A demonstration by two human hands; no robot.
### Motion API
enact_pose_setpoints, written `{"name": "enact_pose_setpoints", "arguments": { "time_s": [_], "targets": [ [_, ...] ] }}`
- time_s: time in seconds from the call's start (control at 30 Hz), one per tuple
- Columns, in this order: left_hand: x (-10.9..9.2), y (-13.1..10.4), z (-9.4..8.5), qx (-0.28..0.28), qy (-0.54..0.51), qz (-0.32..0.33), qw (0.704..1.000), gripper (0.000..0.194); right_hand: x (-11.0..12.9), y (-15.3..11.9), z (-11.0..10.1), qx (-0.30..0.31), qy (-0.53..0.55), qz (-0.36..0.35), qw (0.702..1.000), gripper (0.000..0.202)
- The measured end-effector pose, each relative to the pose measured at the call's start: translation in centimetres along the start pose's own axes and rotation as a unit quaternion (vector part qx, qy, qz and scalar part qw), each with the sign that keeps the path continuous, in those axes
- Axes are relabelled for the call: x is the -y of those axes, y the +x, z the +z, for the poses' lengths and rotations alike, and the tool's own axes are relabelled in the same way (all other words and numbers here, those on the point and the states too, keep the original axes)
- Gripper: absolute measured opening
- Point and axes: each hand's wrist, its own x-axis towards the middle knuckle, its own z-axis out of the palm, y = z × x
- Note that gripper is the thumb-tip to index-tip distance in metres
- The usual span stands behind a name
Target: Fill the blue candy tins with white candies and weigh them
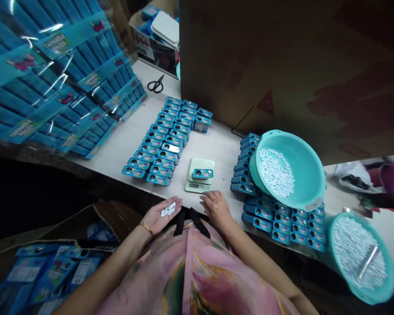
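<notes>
My left hand (162,215) lies palm up just off the table's front edge, with several small white candies (167,210) resting on the flat palm and fingers. Palm down, my right hand (216,208) is at the table edge near the pale kitchen scale (201,165); its fingers are loosely bent and apart, with nothing seen in them. One small blue candy tin (202,173) lies on the scale. Left of the scale stand rows of similar blue tins (164,142) with round holes in their tops. The scale's display is too small to read.
At right, a turquoise basin (302,153) of white candies sits over more tins (292,223). A second basin (361,258) holds candies and a metal scoop (367,262). Black scissors (156,84), wrapped display packs (62,83) and a large cardboard box (282,65) stand around. Blue packs fill a carton (52,275) below left.
</notes>
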Motion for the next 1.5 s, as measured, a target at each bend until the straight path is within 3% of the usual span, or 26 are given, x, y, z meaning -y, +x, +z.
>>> {"name": "enact_pose_setpoints", "arguments": {
  "time_s": [0.17, 0.37, 0.5, 0.6, 0.73, 0.8, 0.93, 1.1, 1.33, 1.5],
  "targets": [
    [-0.2, 0.3, 0.1, -0.002, -0.004, -0.009, 1.0, 0.034, -2.5, -2.4, 1.1, -0.04, 0.031, 0.105, 0.993, 0.021],
    [-0.8, 0.5, 0.1, 0.0, -0.012, -0.001, 1.0, 0.027, -6.1, -2.3, 2.2, -0.112, 0.104, 0.181, 0.971, 0.026],
    [-1.2, 0.8, 0.3, 0.014, -0.022, 0.002, 1.0, 0.025, -7.3, 0.1, 3.4, -0.142, 0.214, 0.195, 0.946, 0.044],
    [-1.5, 1.8, 1.1, 0.024, -0.031, 0.008, 0.999, 0.026, -8.1, 3.0, 4.3, -0.126, 0.273, 0.167, 0.939, 0.061],
    [-1.7, 4.6, 3.1, 0.022, -0.045, 0.029, 0.998, 0.027, -8.4, 6.0, 4.6, -0.065, 0.287, 0.134, 0.946, 0.047],
    [-1.7, 6.2, 4.1, 0.012, -0.054, 0.036, 0.998, 0.027, -7.7, 6.6, 3.8, -0.045, 0.258, 0.113, 0.959, 0.037],
    [-1.3, 8.9, 6.3, 0.005, -0.072, 0.047, 0.996, 0.028, -4.6, 6.5, 0.6, -0.023, 0.089, 0.012, 0.996, 0.041],
    [-0.8, 10.7, 8.5, 0.005, -0.07, 0.034, 0.997, 0.025, -1.4, 6.7, -2.8, 0.003, -0.108, -0.058, 0.992, 0.044],
    [-0.5, 11.6, 9.6, 0.024, -0.068, 0.008, 0.997, 0.017, -1.5, 6.5, -4.5, -0.026, -0.166, -0.113, 0.979, 0.037],
    [-0.2, 12.1, 10.1, 0.057, -0.083, -0.021, 0.995, 0.018, -1.9, 6.0, -4.5, -0.043, -0.159, -0.111, 0.98, 0.04]
  ]
}}
